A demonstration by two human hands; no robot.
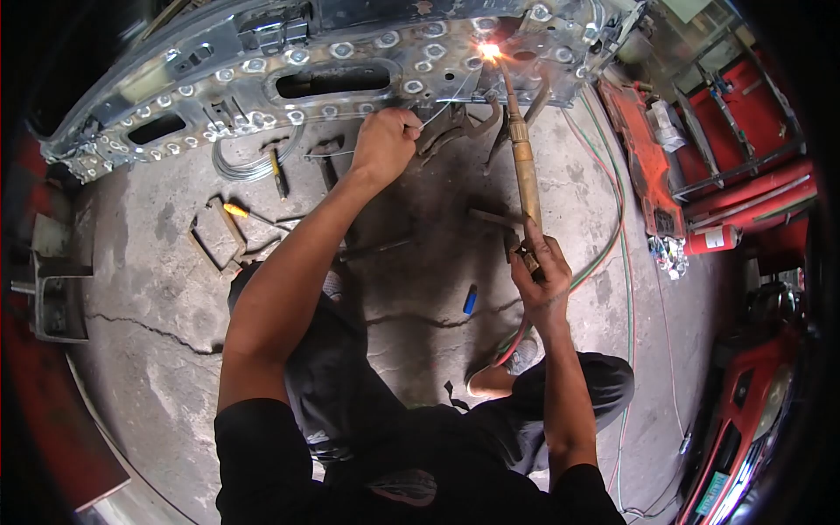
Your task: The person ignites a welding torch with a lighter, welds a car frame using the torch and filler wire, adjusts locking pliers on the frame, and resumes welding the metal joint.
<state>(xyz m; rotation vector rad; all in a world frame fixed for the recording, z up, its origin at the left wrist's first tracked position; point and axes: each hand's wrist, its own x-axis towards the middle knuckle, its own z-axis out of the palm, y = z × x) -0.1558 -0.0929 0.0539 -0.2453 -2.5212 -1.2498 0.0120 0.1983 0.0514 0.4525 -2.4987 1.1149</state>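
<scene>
My right hand (544,269) is closed round the rear of a brass gas torch (527,175). From the torch's long nozzle tip comes a bright orange glow, at the surface of a grey metal panel (359,52) with many round weld spots and oval openings. Left of the torch, my left hand (385,144) pinches a thin wire (452,98), which runs up toward the glow. A clamp (472,124) grips the panel's lower edge between my hands. How closely the wire tip meets the panel is hard to tell in the glare.
Green and red hoses (623,236) run along the floor on the right. A wire coil (229,163), a hammer (278,173), a yellow-handled screwdriver (236,210) and a blue lighter (471,299) lie on the concrete. A red extinguisher (713,240) is at the right.
</scene>
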